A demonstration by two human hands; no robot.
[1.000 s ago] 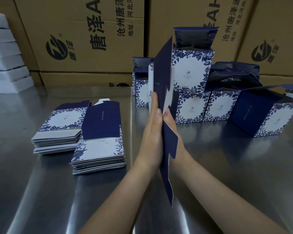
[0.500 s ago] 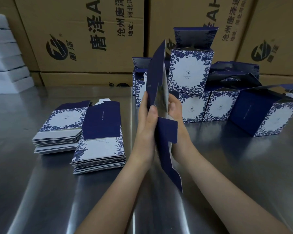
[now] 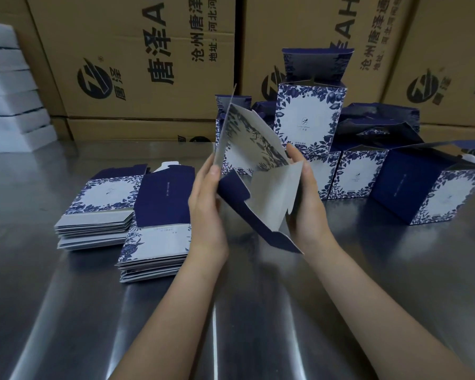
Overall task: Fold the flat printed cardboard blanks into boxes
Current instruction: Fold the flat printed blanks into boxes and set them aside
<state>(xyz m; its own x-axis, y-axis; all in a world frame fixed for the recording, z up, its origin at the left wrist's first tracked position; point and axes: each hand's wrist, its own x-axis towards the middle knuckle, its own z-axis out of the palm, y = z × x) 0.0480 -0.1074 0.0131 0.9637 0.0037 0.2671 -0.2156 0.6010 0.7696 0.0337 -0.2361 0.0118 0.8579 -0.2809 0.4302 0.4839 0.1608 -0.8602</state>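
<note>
Blank right of flat stack now sprung open; our left hand, right hand pinch its sides, fingers curled; flaps next, we reckon.

One head-worn wide-angle camera faces forward and down. The left hand and right hand sit near, mid-frame. Brown cartons stand well beyond them.

A shiny steel table. Toward its left side lie two stacks of flat blue-and-white printed blanks, one stack farther left, the other just beside it and nearer. Folded boxes stand along the far edge, right of centre. A navy box sits near the right edge. White slabs are piled at the far left corner.
</note>
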